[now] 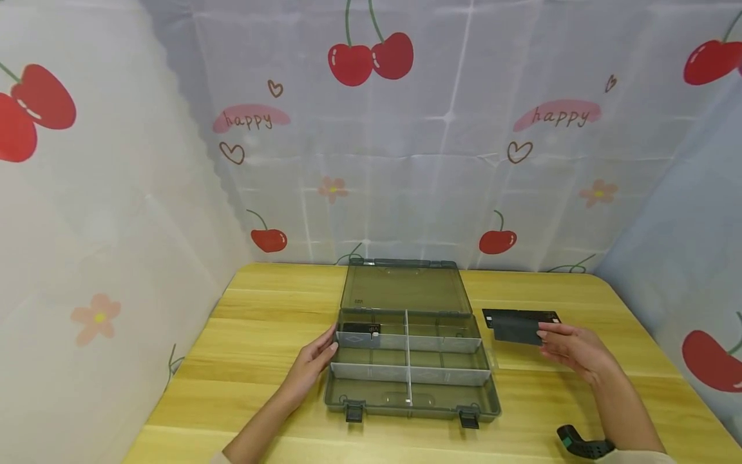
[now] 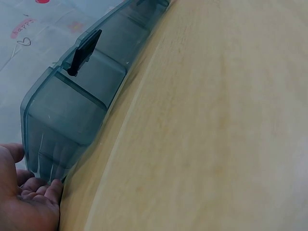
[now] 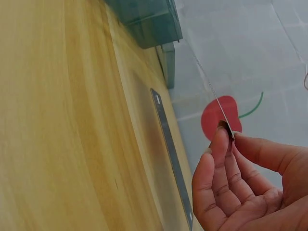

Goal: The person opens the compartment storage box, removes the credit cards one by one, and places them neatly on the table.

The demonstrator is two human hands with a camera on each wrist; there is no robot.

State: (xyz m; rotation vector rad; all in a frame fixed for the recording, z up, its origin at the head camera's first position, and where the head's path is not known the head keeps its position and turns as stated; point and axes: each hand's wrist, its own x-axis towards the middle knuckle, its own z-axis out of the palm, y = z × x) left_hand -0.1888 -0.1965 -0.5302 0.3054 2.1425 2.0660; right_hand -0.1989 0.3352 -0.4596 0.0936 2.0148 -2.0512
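While right hand pinches card | long axis left-right

Head view looks down; wrist views skim the table, sharing the box.

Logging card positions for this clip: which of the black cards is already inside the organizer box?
The black card in the box's back-left compartment, by the left hand. The other two lie outside: one on the table, one pinched by the right hand.
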